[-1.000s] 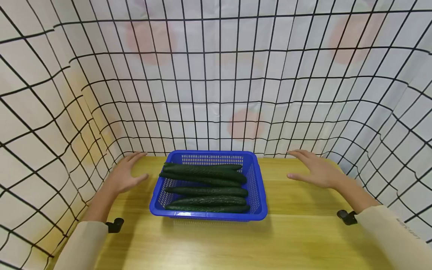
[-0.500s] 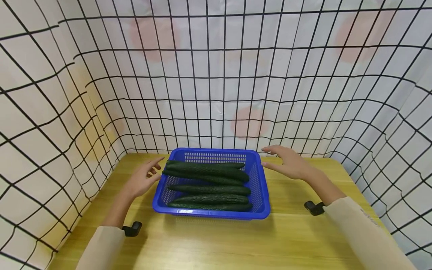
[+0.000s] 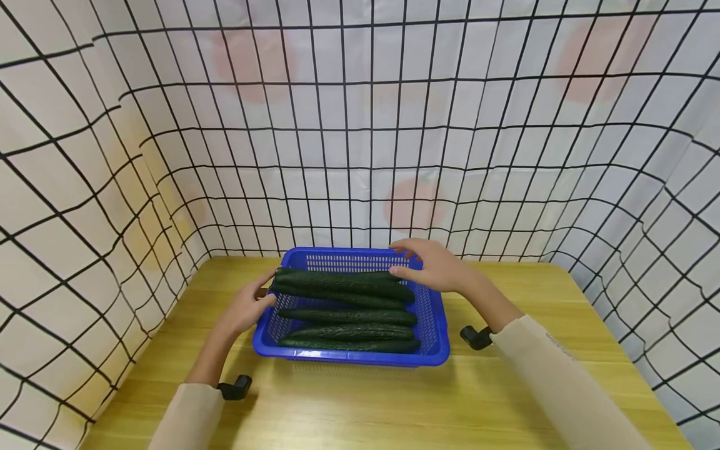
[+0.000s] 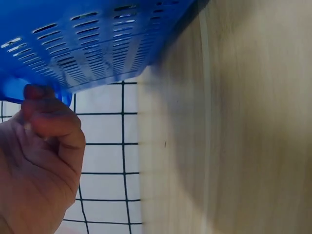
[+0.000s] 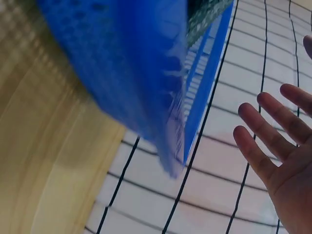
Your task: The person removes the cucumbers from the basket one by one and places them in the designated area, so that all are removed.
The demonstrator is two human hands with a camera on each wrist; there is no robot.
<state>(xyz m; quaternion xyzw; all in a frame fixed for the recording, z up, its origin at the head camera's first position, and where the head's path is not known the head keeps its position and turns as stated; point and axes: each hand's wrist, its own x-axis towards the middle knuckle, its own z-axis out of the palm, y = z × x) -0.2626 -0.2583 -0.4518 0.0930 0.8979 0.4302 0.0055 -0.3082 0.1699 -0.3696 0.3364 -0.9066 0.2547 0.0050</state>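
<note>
On a wooden table [image 3: 360, 409], cucumbers [image 3: 351, 332] are contained in a blue perforated basket [image 3: 360, 358].
Three are laid crosswise in the front half; at the left rim, the left hand [image 3: 246, 309] is placed with bent fingers, though whether anything is gripped cannot be told. Over the right ends of the rear cucumbers [image 3: 337, 282], the right hand [image 3: 435, 265] is held with fingers spread, nothing grasped. Beyond stands a black grid [image 3: 360, 129].
</note>
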